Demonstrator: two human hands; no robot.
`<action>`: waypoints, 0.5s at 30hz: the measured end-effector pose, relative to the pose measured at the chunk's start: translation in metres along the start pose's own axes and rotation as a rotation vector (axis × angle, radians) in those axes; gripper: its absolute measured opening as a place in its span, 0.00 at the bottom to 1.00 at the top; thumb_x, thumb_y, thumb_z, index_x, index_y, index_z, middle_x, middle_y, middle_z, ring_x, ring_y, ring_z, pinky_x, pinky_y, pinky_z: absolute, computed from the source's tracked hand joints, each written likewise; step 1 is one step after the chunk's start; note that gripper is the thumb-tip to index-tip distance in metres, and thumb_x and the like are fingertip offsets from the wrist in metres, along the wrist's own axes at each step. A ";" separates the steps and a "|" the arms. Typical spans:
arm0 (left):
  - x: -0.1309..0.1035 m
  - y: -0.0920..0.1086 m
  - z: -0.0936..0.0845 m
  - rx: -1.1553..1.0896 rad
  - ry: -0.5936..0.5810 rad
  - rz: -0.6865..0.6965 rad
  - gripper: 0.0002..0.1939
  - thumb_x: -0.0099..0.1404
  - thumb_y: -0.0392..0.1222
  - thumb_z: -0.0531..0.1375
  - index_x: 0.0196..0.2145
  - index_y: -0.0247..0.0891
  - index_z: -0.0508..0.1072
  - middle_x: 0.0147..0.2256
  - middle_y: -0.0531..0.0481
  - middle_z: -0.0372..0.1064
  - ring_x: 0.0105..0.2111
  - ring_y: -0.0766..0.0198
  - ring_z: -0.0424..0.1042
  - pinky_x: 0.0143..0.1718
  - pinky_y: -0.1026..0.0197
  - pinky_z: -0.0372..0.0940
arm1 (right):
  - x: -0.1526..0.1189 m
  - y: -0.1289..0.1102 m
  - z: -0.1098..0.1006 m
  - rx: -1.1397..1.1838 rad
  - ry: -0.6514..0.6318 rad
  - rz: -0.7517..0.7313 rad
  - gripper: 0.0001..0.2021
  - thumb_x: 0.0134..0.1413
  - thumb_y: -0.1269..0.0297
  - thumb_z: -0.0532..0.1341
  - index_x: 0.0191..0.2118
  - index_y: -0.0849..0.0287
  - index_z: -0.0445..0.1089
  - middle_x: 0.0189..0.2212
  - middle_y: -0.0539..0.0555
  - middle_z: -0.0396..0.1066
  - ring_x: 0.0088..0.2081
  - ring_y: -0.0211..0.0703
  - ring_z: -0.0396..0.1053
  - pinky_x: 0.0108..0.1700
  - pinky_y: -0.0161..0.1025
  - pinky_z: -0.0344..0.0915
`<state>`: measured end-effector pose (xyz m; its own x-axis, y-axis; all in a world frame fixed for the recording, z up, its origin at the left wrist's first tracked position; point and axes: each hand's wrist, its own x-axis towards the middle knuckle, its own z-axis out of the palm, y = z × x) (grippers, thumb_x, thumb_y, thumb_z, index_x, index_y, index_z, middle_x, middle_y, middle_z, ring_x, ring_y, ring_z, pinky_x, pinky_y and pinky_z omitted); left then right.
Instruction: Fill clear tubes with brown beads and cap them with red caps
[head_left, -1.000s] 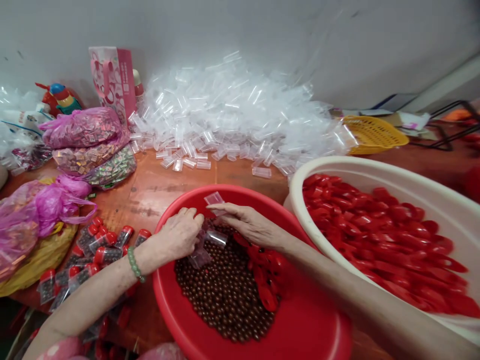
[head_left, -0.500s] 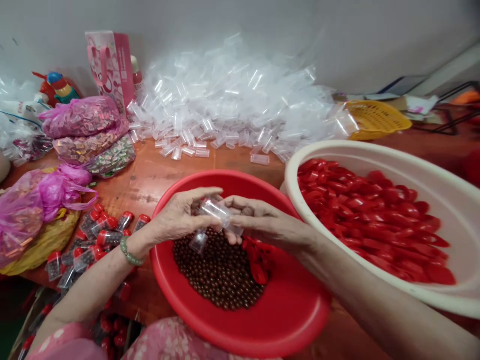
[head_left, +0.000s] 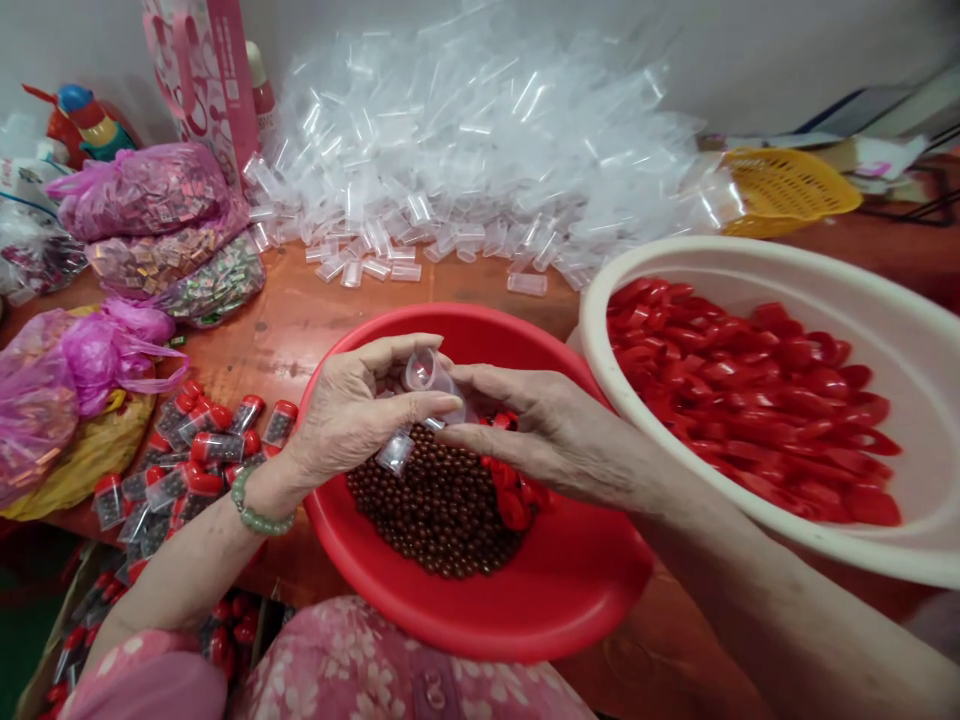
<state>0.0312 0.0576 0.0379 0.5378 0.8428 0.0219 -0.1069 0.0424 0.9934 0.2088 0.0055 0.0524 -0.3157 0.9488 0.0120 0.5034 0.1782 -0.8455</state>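
Observation:
Over the red basin (head_left: 592, 610) I hold a clear plastic tube (head_left: 422, 370), its open mouth tipped up toward me. My left hand (head_left: 349, 420) is closed on it, thumb in front and fingers behind. From the other side my right hand (head_left: 536, 430) closes round the tube's far end; its fingertips are partly hidden. A second clear tube (head_left: 395, 453) shows just below my left hand, and I cannot tell whether it is held or lying on the beads. Dark brown round beads (head_left: 442, 520) fill the basin's middle, with red plastic caps (head_left: 514, 500) beside them.
A cream tub (head_left: 750, 258) of red plastic pieces stands at the right. Clear tubes (head_left: 465, 150) are heaped along the wall. Filled red-capped tubes (head_left: 217, 447) lie at the left, near pink bags (head_left: 150, 190). A yellow basket (head_left: 791, 190) lies at the back right.
The tube has turned from lying crosswise to having its mouth tipped up. My right fingers have shifted round it. The view has tilted down, so the scene sits higher.

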 end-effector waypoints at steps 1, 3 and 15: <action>-0.002 -0.002 -0.001 0.003 0.016 -0.005 0.21 0.52 0.38 0.69 0.45 0.33 0.74 0.38 0.48 0.76 0.38 0.64 0.75 0.45 0.59 0.70 | -0.001 0.001 0.000 -0.037 -0.023 0.000 0.10 0.58 0.57 0.58 0.39 0.58 0.70 0.31 0.52 0.72 0.31 0.41 0.67 0.33 0.37 0.63; -0.005 -0.002 -0.005 0.015 0.082 0.029 0.20 0.53 0.39 0.69 0.44 0.35 0.74 0.37 0.49 0.76 0.37 0.64 0.75 0.44 0.60 0.70 | -0.005 0.007 0.003 -0.123 -0.074 0.023 0.11 0.59 0.58 0.57 0.41 0.59 0.70 0.35 0.54 0.73 0.35 0.44 0.70 0.38 0.39 0.65; -0.024 0.010 -0.043 0.515 -0.111 0.189 0.21 0.65 0.38 0.60 0.54 0.32 0.67 0.45 0.42 0.72 0.42 0.62 0.72 0.45 0.59 0.68 | 0.004 0.035 0.054 -0.344 -0.608 -0.020 0.09 0.56 0.65 0.61 0.42 0.59 0.72 0.39 0.56 0.76 0.39 0.45 0.74 0.42 0.38 0.68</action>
<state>-0.0193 0.0609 0.0427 0.6369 0.7474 0.1889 0.1974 -0.3950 0.8972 0.1818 0.0016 -0.0058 -0.6714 0.6479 -0.3598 0.6871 0.3623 -0.6298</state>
